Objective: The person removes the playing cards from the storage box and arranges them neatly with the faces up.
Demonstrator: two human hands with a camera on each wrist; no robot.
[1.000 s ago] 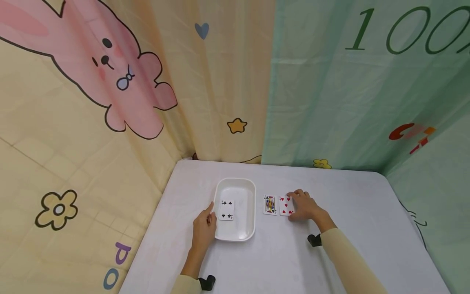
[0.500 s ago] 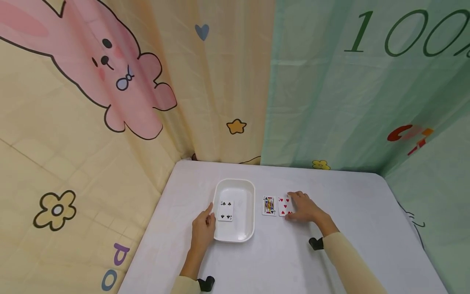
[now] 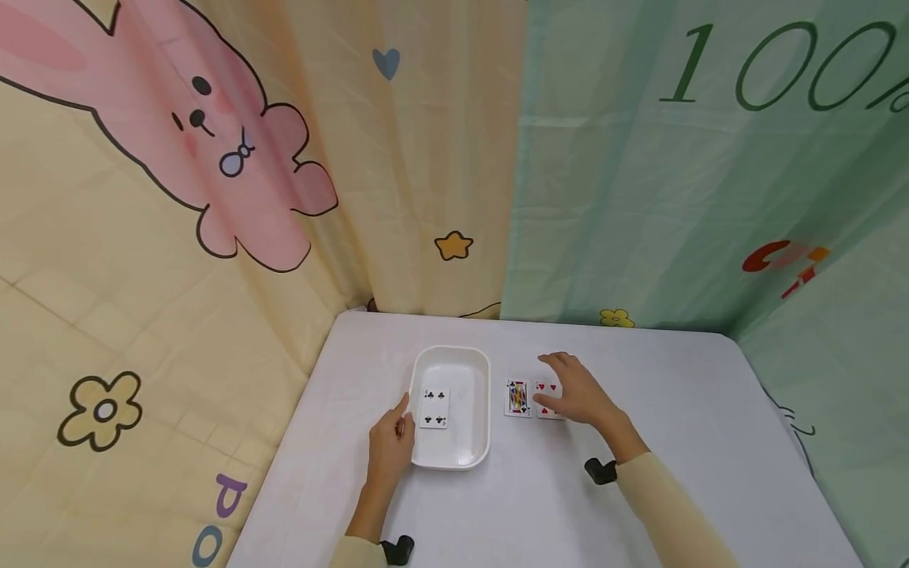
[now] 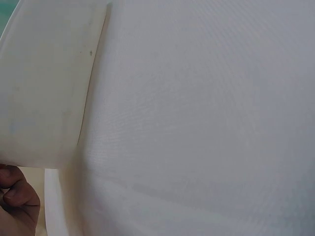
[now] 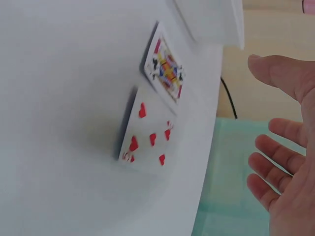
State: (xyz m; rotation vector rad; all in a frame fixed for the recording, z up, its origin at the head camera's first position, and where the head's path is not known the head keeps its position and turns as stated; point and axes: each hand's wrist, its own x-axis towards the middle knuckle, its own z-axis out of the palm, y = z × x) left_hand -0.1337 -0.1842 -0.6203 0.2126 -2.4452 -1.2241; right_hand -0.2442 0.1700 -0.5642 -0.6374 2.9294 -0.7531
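A white tray (image 3: 470, 446) stands left of centre on the table, with a four of clubs (image 3: 434, 409) lying face up inside. My left hand (image 3: 390, 446) grips the tray's left rim; in the left wrist view its curled fingers show at the tray's edge (image 4: 44, 88). To the right of the tray, a face card (image 3: 518, 398) with black suit marks lies beside a five of hearts (image 3: 545, 388). My right hand (image 3: 582, 394) hovers over the five with fingers spread, holding nothing. The right wrist view shows both cards (image 5: 150, 137) lying flat, apart from the hand (image 5: 290, 147).
A white cloth covers the table (image 3: 554, 505). Printed curtains hang behind and beside it, yellow with a pink rabbit (image 3: 234, 158) on the left and green (image 3: 625, 197) on the right. A black band part (image 3: 600, 471) shows at the right wrist.
My right hand has lifted off the five of hearts and shifted left and up, its fingers opening wider. The left hand stays at the tray. The cards have kept their places.
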